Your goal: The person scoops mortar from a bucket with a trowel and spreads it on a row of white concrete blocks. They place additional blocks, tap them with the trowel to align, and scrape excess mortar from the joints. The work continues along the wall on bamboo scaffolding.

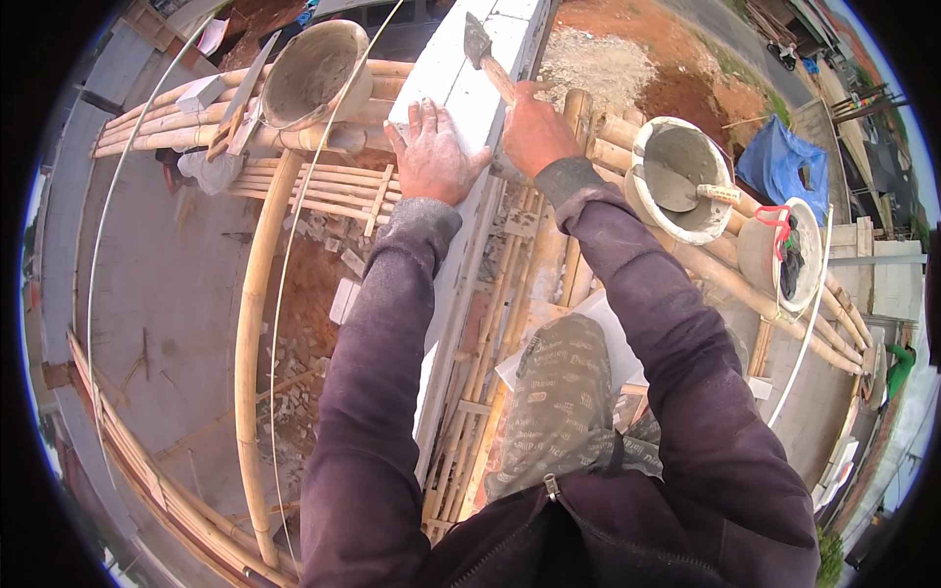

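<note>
My left hand (436, 152) lies flat on the white block wall top (505, 34), its fingers spread and dusted with pale powder. To its right, my right hand (537, 132) is wrapped round the wooden handle of a short tool (477, 41). The tool has a dark grey metal head that tapers toward the far end; whether it is a trowel or a hammer I cannot tell. Its head is over the wall's white surface, and thin joint lines run across the blocks there.
A mortar bucket (314, 73) rests on bamboo poles at left, beside a handsaw (235, 98). At right, another bucket (652, 162) holds mortar and a trowel (718, 193); a further bucket (760, 250) stands beside it. Bamboo scaffolding (257, 323) and thin upright lines flank the wall, with ground far below.
</note>
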`<act>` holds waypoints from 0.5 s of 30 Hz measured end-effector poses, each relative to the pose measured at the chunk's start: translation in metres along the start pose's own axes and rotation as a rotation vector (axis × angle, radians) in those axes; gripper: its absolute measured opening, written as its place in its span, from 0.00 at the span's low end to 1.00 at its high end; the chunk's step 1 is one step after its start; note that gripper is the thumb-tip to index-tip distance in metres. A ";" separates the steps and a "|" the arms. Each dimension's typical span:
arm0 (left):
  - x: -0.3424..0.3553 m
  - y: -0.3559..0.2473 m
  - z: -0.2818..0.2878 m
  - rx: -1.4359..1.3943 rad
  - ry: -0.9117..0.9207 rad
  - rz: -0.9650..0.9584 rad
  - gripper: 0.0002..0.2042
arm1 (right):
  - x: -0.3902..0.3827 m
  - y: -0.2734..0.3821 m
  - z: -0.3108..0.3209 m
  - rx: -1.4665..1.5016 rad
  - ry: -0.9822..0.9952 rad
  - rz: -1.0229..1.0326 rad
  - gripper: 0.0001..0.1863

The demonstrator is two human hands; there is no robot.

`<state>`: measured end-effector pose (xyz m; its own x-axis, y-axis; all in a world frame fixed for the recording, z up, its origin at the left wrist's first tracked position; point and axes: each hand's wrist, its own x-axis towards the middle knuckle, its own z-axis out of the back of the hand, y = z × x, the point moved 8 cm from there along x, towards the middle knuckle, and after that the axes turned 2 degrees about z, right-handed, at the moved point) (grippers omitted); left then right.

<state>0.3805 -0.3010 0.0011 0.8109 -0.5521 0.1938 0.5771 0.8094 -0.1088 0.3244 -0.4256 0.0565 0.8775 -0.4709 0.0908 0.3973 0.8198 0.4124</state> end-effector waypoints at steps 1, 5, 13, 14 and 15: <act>0.000 0.000 0.000 -0.006 0.009 0.003 0.47 | 0.004 0.002 -0.010 -0.114 0.170 -0.012 0.15; -0.001 -0.001 0.002 0.016 -0.015 -0.004 0.44 | 0.015 0.007 -0.002 -0.025 0.139 -0.002 0.17; -0.001 0.000 0.000 0.039 0.006 0.001 0.46 | 0.016 -0.012 -0.012 0.027 0.084 0.022 0.17; 0.000 0.000 0.000 0.047 0.011 0.007 0.46 | 0.015 -0.021 -0.014 0.108 0.082 -0.001 0.17; -0.001 0.000 -0.001 0.056 0.021 0.008 0.46 | 0.007 -0.034 -0.015 0.191 0.026 -0.043 0.18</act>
<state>0.3800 -0.3008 0.0002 0.8179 -0.5490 0.1723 0.5645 0.8236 -0.0556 0.3214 -0.4519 0.0300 0.8686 -0.4933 0.0469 0.3784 0.7214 0.5800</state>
